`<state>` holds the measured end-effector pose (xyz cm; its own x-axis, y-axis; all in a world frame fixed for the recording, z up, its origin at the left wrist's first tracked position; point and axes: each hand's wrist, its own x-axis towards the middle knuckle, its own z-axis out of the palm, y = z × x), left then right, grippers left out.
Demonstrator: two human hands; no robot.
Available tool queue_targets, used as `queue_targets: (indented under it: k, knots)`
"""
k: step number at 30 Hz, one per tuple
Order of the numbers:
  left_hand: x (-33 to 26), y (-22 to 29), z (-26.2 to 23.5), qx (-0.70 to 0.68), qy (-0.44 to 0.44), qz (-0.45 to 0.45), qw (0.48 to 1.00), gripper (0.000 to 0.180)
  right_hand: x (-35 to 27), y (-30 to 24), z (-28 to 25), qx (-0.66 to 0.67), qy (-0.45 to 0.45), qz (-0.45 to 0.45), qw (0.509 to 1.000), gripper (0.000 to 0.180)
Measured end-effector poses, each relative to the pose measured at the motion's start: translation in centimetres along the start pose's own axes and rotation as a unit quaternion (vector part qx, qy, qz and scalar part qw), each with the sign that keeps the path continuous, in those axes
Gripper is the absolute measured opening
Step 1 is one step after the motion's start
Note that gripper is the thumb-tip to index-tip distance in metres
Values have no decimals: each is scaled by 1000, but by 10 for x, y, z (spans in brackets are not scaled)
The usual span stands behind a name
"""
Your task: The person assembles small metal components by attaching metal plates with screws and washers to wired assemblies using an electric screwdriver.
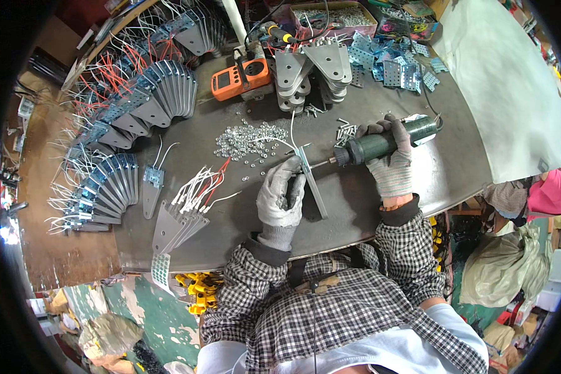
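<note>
My left hand (279, 196), in a grey glove, pinches a flat grey metal plate (315, 187) that stands on edge over the table. White wires rise from its upper end, where a small bluish bracket (303, 159) sits. Gloved too, my right hand (391, 171) wraps round a dark green electric screwdriver (371, 149) lying level. Its thin bit points left and reaches the plate's upper part, by my left fingertips. Whether a screw sits at the tip is too small to tell. Loose nuts (249, 138) lie just beyond my left hand, and short screws (346, 133) lie left of the screwdriver.
Rows of wired plates (149, 103) fan out at the left. More plates (174, 229) lie near the front edge. An orange multimeter (240, 80), stacked grey plates (327, 65) and blue perforated brackets (397, 73) stand at the back. The screwdriver's cord runs toward the back.
</note>
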<state>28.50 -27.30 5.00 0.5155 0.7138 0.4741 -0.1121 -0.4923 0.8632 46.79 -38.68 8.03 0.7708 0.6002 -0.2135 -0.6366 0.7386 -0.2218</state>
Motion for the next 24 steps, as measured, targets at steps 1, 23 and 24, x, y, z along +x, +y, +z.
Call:
queue_targets:
  k: [1,23,24]
  knots:
    - [0,7,-3,48,-28,-1,998,38,-1,0,1,3,-6,2,1000,23]
    - [12,11,15,-275,-106,-310,904,34,10,15,-12,24,-184,-21,982,41]
    - [15,9,9,-277,-107,-309,904,34,10,15,-12,23,-185,-22,982,41]
